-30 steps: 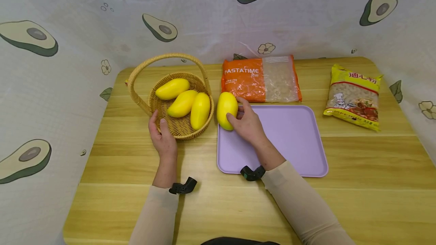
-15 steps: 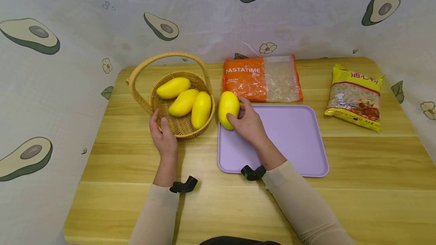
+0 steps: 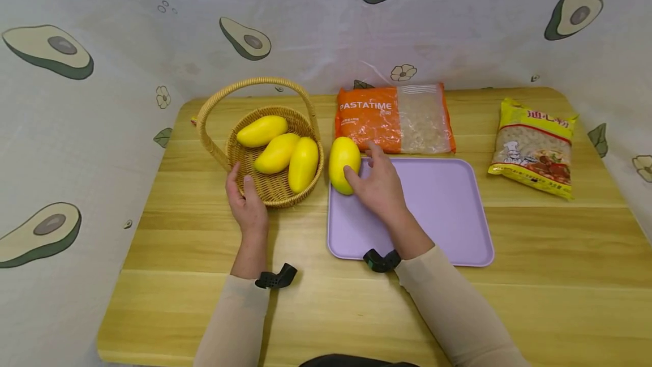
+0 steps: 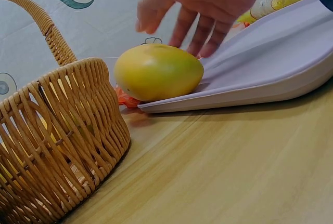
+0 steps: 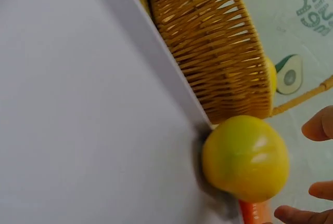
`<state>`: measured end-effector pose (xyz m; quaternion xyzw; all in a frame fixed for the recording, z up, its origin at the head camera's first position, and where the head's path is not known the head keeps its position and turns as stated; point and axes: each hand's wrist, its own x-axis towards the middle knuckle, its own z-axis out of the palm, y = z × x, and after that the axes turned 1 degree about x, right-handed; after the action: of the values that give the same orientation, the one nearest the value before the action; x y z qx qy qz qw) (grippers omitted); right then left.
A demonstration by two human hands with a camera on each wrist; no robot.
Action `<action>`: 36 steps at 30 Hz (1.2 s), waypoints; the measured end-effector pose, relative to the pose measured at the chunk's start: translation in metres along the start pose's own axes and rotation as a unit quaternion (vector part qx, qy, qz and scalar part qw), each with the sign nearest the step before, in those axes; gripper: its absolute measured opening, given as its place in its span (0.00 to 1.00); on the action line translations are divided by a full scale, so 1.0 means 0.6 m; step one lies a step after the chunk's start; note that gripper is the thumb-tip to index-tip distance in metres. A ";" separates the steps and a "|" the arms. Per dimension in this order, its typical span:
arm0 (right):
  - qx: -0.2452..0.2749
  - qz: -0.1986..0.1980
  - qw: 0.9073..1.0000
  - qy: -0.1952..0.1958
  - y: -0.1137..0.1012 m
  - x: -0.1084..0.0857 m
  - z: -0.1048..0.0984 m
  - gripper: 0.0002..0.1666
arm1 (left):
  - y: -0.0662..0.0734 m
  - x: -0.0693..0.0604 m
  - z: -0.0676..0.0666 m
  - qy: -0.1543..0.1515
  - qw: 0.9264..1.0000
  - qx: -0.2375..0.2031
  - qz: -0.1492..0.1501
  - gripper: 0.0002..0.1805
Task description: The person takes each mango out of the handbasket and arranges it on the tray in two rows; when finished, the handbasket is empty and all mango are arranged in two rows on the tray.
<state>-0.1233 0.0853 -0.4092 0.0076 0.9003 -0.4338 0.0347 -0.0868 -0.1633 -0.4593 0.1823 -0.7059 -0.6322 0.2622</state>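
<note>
A yellow mango [image 3: 344, 165] lies at the back left corner of the lilac tray [image 3: 433, 208]; in the left wrist view the mango [image 4: 158, 73] rests over the tray's edge. The right hand [image 3: 379, 188] is beside it with fingers spread, and the left wrist view shows this hand [image 4: 208, 0] above and behind the mango without gripping it. Three more mangoes [image 3: 275, 153] lie in the wicker basket [image 3: 270, 188]. The left hand [image 3: 248, 205] rests against the basket's near left side, thumb and fingers extended.
Behind the tray lies an orange pasta bag [image 3: 369, 118]. A yellow pasta bag [image 3: 532, 149] is on the right side of the wooden table [image 3: 326, 310]. The basket's tall handle [image 3: 254, 81] arches over it. A patterned cloth [image 3: 316, 27] hangs behind.
The right hand has let go of the mango, its fingers opening and moving slightly right. The mango stays at the tray's corner. The left hand remains at the basket.
</note>
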 end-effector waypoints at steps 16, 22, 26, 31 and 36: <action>-0.042 -0.146 0.988 -0.012 -0.063 -0.042 0.002 0.35 | -0.005 0.001 0.000 0.005 1.000 -0.009 0.002 0.24; -0.091 -0.172 0.979 -0.063 -0.088 -0.025 0.027 0.37 | -0.003 0.001 0.000 0.002 1.000 -0.004 -0.001 0.24; -0.141 -0.191 0.966 -0.100 -0.111 -0.006 0.034 0.41 | -0.003 0.001 0.001 0.004 1.000 -0.002 0.002 0.24; -0.179 -0.183 0.958 -0.129 -0.133 0.017 0.044 0.44 | -0.002 0.002 0.001 0.007 1.000 -0.004 0.005 0.24; -0.195 -0.153 0.959 -0.137 -0.140 0.030 0.052 0.46 | -0.001 0.002 0.003 0.009 1.000 -0.007 0.004 0.24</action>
<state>-0.1430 0.0081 -0.3640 -0.1967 0.9444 -0.2470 0.0920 -0.0889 -0.1630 -0.4597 0.1831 -0.6996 -0.6348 0.2722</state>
